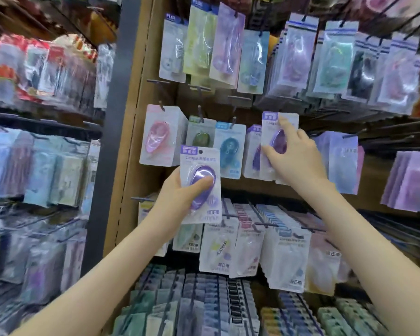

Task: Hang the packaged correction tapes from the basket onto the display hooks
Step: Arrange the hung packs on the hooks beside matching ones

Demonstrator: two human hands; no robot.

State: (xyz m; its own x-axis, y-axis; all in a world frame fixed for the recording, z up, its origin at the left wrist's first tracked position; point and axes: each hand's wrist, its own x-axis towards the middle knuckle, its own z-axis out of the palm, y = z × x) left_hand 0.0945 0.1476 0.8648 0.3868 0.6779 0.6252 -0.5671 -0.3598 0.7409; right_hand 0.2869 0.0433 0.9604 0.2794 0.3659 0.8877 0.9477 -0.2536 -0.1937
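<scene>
Only one camera is here, worn on the person's head. It faces the pegboard wall (141, 132) nearly square on, tipped slightly down, and close enough that both forearms come in from the bottom edge. The left hand (177, 192) with its left packet (200, 166) and the right hand (298, 158) with its right packet (269, 132) sit mid-frame. The wide lens blurs the side rack (39, 146) on the left.

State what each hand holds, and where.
Left hand: purple correction tape pack, around its blister. Right hand: second purple pack, left edge and top.
</scene>
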